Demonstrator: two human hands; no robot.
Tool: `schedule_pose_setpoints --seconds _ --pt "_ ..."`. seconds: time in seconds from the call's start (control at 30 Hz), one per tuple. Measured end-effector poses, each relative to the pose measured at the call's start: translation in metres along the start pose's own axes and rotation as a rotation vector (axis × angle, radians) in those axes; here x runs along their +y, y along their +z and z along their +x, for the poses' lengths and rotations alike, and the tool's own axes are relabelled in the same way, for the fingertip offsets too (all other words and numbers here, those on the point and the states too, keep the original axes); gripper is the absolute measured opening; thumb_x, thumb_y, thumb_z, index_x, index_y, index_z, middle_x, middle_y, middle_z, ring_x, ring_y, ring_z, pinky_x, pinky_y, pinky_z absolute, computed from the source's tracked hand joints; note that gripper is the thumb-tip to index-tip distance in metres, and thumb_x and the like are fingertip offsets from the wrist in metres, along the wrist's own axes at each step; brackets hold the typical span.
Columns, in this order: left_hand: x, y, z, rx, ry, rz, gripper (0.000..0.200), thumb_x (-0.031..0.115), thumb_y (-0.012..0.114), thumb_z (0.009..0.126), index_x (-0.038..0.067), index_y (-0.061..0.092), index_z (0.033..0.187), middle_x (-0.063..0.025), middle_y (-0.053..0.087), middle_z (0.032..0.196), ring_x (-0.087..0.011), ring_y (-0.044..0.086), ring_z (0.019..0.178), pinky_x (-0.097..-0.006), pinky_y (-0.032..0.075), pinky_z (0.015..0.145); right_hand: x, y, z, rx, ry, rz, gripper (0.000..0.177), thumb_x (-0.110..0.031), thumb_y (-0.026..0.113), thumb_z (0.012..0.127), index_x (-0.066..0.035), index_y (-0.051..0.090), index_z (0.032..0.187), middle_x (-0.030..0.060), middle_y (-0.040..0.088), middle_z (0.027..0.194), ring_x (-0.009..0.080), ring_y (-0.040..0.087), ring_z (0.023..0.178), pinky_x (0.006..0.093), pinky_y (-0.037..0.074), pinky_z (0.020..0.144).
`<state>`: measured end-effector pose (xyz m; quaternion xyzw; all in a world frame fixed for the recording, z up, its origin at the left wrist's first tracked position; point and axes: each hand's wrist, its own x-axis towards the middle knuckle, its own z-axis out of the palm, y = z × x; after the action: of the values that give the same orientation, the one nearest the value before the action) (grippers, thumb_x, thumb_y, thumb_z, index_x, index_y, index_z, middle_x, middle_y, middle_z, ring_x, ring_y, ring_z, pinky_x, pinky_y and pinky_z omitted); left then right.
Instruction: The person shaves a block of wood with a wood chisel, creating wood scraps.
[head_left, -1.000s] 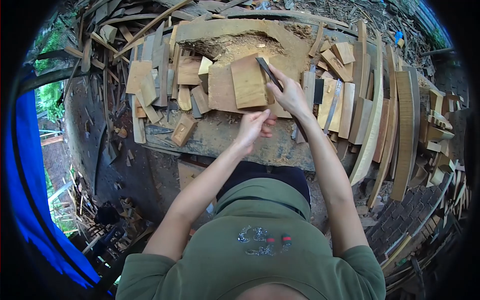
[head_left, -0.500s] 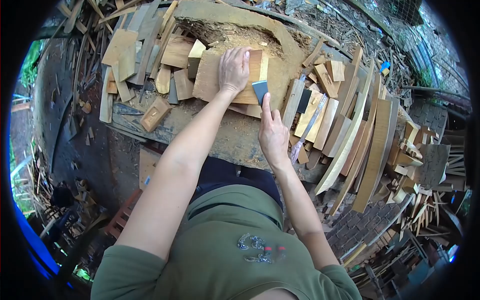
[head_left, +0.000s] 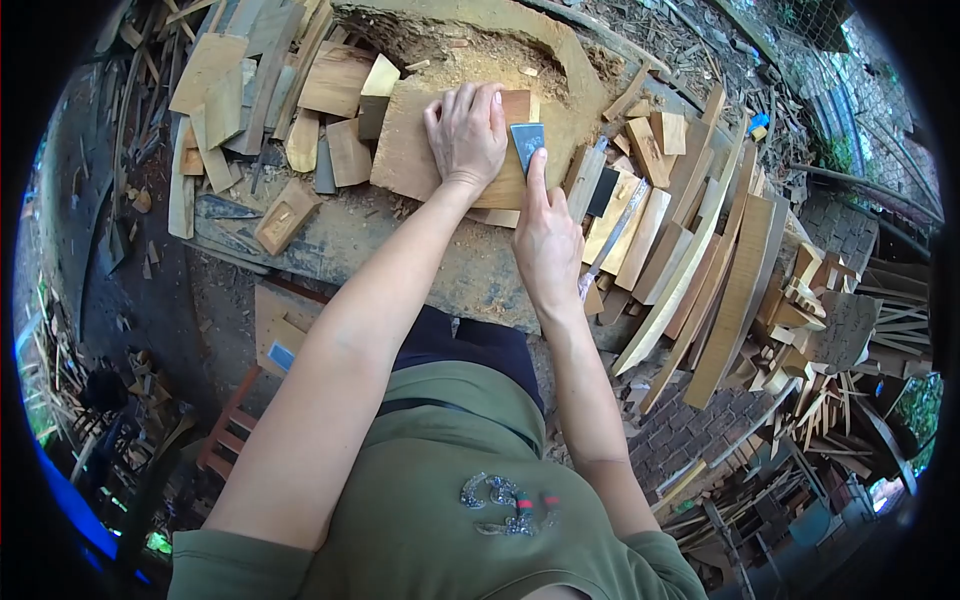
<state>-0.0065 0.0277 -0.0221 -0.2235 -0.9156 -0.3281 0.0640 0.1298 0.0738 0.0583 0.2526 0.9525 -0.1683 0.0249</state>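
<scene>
Wood scraps crowd the worn workbench (head_left: 370, 243); brick paving (head_left: 690, 437) lies nearby.

Short-sleeved olive-green shirt (head_left: 430, 460) above dark navy legwear (head_left: 475, 350).
Across the shirt's front, a glittery, silvery curling motif (head_left: 497, 492) carries red patches (head_left: 525, 504).

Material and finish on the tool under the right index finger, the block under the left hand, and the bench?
Tool blade: probably steel, bare; gray, dull sheen.
Block under left hand: wood, seemingly unfinished; tan and reddish tones, no visible gloss.
Bench: likely wood, worn; patchy gray-brown surface. Coating unclear.
</scene>
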Motion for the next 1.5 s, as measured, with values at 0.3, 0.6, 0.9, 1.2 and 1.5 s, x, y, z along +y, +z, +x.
schedule_pose_setpoints --seconds 0.3,0.6,0.9,1.2,1.5 --pt "-0.002 0.002 -0.001 -0.013 0.001 0.016 0.021 0.024 0.048 0.1 0.018 0.064 0.111 -0.0007 0.063 0.106 -0.0198 0.055 0.105 -0.0403 0.034 0.097 0.006 0.002 0.008 0.061 -0.012 0.037 0.068 0.0 0.054 0.087 -0.007 0.035 0.152 0.0191 0.06 0.082 0.0384 0.065 0.06 0.0458 0.054 0.054" --pt "-0.002 0.003 0.001 0.009 0.012 0.049 0.023 0.024 0.045 0.102 0.019 0.065 0.113 -0.0007 0.064 0.104 -0.0203 0.056 0.106 -0.0379 0.034 0.097 0.015 0.013 0.004 0.106 -0.019 0.096 0.067 -0.005 0.054 0.09 -0.015 0.035 0.153 0.0175 0.059 0.082 0.0357 0.064 0.058 0.0456 0.053 0.052" --pt "-0.004 0.004 -0.001 -0.001 0.012 0.032 0.021 0.022 0.049 0.099 0.019 0.064 0.112 -0.0012 0.062 0.105 -0.0206 0.055 0.106 -0.0401 0.033 0.098 0.013 0.013 0.014 0.028 0.027 0.187 0.055 -0.01 0.053 0.096 -0.016 0.041 0.15 0.0194 0.061 0.083 0.0362 0.065 0.069 0.0473 0.053 0.061" --pt "-0.002 0.002 0.002 -0.012 0.0 0.046 0.02 0.021 0.051 0.097 0.018 0.064 0.111 -0.0007 0.063 0.105 -0.0207 0.055 0.105 -0.0401 0.035 0.097 0.018 0.016 0.007 0.05 0.005 0.243 0.059 -0.008 0.053 0.093 -0.014 0.04 0.15 0.021 0.063 0.084 0.041 0.066 0.067 0.05 0.054 0.06" --pt "-0.002 0.004 0.004 0.009 0.004 0.041 0.019 0.021 0.051 0.097 0.018 0.064 0.111 -0.0008 0.063 0.105 -0.0205 0.056 0.105 -0.0399 0.035 0.096 0.015 0.014 0.014 0.082 0.012 0.23 0.059 -0.006 0.054 0.092 -0.014 0.041 0.149 0.0218 0.062 0.085 0.0404 0.066 0.064 0.0504 0.054 0.058"
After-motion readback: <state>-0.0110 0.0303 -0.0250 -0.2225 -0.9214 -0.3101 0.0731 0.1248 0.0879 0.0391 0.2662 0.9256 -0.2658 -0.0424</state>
